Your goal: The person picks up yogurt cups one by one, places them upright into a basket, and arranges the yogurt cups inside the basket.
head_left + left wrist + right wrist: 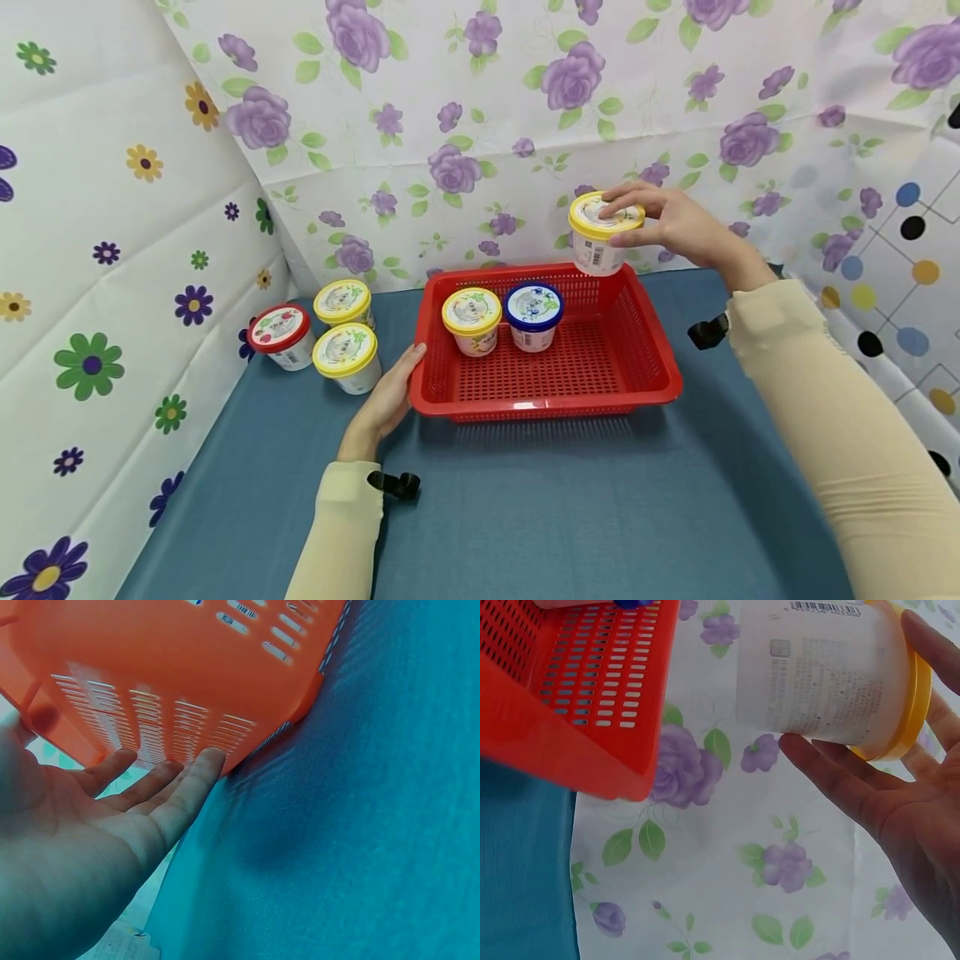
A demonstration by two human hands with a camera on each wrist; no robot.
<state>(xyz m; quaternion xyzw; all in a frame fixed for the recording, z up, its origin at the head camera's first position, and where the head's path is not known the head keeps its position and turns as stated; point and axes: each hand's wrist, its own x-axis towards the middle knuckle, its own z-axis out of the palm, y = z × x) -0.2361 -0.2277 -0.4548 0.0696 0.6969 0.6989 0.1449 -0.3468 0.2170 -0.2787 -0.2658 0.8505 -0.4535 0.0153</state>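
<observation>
My right hand point(667, 221) holds a white tub with a yellow lid point(596, 250) above the back right of a red plastic basket point(660, 375). In the right wrist view, the fingers spread round its lid and side, and its printed label point(817, 682) shows a barcode. At the basket's left side is my left hand point(386, 396), thumb at the rim and fingers against the slotted outer wall point(150, 712). Inside the basket, a yellow-lidded tub point(471, 321) and a blue-lidded tub point(533, 317) stand upright side by side.
Left of the basket stand a red-lidded tub point(281, 333) and two yellow-lidded tubs, one behind point(342, 302) and one in front point(347, 358). A blue cloth point(562, 508) covers the table. Flowered sheets point(480, 108) hang at the back and sides.
</observation>
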